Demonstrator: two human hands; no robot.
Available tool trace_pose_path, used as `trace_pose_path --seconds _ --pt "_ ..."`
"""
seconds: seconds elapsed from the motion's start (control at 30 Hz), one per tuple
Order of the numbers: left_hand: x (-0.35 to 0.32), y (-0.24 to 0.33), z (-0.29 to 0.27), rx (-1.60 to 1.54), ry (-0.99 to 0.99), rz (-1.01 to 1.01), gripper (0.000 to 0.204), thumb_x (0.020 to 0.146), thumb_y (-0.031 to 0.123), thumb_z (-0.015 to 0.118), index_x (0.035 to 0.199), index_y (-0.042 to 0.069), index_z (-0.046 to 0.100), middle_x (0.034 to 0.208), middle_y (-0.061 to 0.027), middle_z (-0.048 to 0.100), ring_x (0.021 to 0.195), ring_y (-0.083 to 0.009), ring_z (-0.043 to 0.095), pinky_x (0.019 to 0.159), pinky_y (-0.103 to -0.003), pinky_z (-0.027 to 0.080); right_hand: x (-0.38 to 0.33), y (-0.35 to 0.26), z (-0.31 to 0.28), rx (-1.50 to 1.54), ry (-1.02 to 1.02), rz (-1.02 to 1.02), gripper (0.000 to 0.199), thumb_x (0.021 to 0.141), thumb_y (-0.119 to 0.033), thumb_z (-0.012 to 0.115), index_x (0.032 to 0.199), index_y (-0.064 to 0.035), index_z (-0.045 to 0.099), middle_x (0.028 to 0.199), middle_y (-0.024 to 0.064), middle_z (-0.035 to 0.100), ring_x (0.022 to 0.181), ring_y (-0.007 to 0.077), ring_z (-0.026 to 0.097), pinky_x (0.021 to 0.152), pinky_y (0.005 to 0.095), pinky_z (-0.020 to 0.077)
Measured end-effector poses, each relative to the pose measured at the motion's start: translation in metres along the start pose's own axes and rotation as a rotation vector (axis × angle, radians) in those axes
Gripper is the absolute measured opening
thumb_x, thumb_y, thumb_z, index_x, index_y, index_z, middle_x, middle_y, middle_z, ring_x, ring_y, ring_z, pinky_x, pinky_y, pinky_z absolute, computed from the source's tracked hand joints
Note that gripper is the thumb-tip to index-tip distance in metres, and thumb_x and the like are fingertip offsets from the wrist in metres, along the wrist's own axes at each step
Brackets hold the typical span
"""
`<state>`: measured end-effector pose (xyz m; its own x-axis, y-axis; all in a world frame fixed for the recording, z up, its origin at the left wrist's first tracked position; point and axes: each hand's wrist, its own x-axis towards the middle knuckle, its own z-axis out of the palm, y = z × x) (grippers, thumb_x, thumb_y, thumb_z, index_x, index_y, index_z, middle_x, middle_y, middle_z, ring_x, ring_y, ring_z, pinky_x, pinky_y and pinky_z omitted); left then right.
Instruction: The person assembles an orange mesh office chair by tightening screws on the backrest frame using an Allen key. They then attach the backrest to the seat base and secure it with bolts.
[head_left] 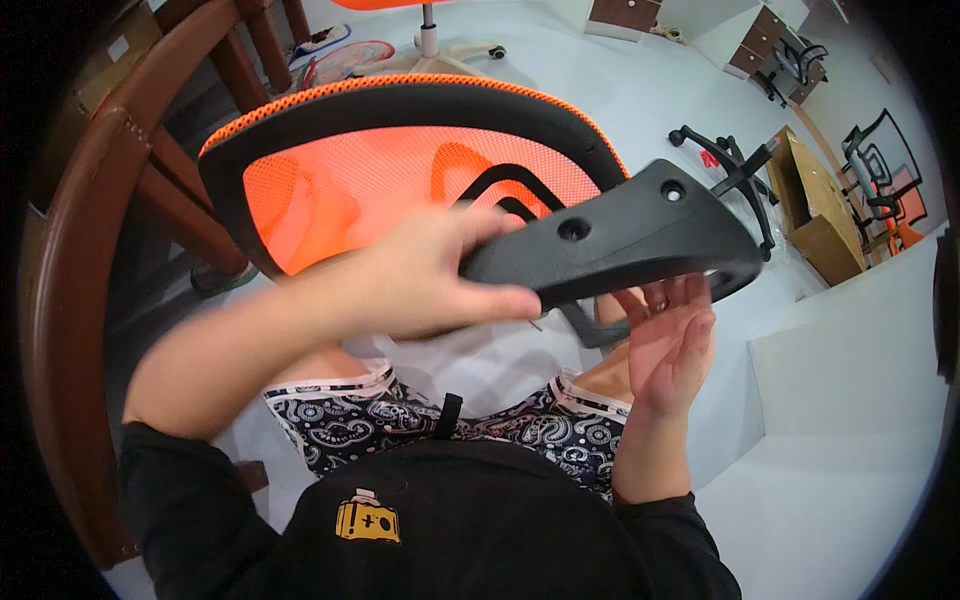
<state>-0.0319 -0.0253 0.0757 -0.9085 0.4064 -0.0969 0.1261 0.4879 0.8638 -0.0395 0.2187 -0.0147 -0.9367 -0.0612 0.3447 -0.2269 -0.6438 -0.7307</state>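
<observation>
A black plastic chair armrest with two round holes in its broad face is held up in front of me, tilted. My left hand, blurred by motion, wraps its left end, thumb along the near edge. Beneath its right end is my right hand, palm up, fingers stretched to the underside and thumb apart; the fingertips are partly hidden. Behind the armrest, an orange mesh chair back with a black frame stands before my legs. A black loop shows against the mesh.
Brown wooden furniture curves along the left. A five-legged black chair base lies at the right, beside an open cardboard box. Another chair's pale wheeled base stands beyond the mesh back. A white panel runs along the near right.
</observation>
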Motion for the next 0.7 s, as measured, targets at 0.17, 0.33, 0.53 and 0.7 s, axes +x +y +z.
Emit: trace_pose_path --seconds 0.17,0.33,0.53,0.7 --pt "-0.019 -0.041 0.046 0.732 -0.255 0.261 0.046 0.079 0.041 0.068 0.105 0.004 0.062 0.100 -0.0194 0.063 0.091 -0.0345 0.061 0.079 -0.043 0.048 0.043 -0.006 0.041 -0.611 -0.121 0.026 0.082 0.076 -0.010 0.073 0.134 0.0059 0.017 0.127 0.0221 0.045 0.120 0.0289 0.047 0.106 0.0387 0.0301" --pt "0.005 -0.005 0.003 0.774 0.464 0.502 0.060 0.069 0.025 0.078 0.121 0.008 0.054 0.107 -0.0092 0.063 0.095 -0.0279 0.061 0.080 -0.039 0.048 0.072 -0.023 0.034 -1.355 -0.499 0.004 0.086 0.064 -0.007 0.079 0.133 0.0042 0.028 0.117 0.0241 0.054 0.112 0.0304 0.054 0.100 0.0361 0.0277" --pt "0.072 0.030 -0.030 0.055 0.752 0.266 0.084 0.076 0.020 0.071 0.142 0.011 0.021 0.130 -0.0171 0.043 0.114 -0.0328 0.051 0.094 -0.042 0.044 0.125 -0.041 0.064 -1.406 -0.818 0.051 0.079 0.062 -0.007 0.077 0.132 -0.0017 0.041 0.106 0.0208 0.062 0.099 0.0293 0.061 0.086 0.0343 0.0477" --pt "0.116 0.063 -0.031 -0.410 0.848 0.337 0.077 0.079 -0.004 0.051 0.145 0.002 0.011 0.127 -0.0311 0.039 0.098 -0.0319 0.055 0.071 -0.037 0.052 0.159 -0.056 0.067 -1.371 -0.833 0.106 0.078 0.071 -0.016 0.075 0.139 -0.0051 0.039 0.109 0.0114 0.062 0.086 0.0190 0.056 0.081 0.0297 0.0468"
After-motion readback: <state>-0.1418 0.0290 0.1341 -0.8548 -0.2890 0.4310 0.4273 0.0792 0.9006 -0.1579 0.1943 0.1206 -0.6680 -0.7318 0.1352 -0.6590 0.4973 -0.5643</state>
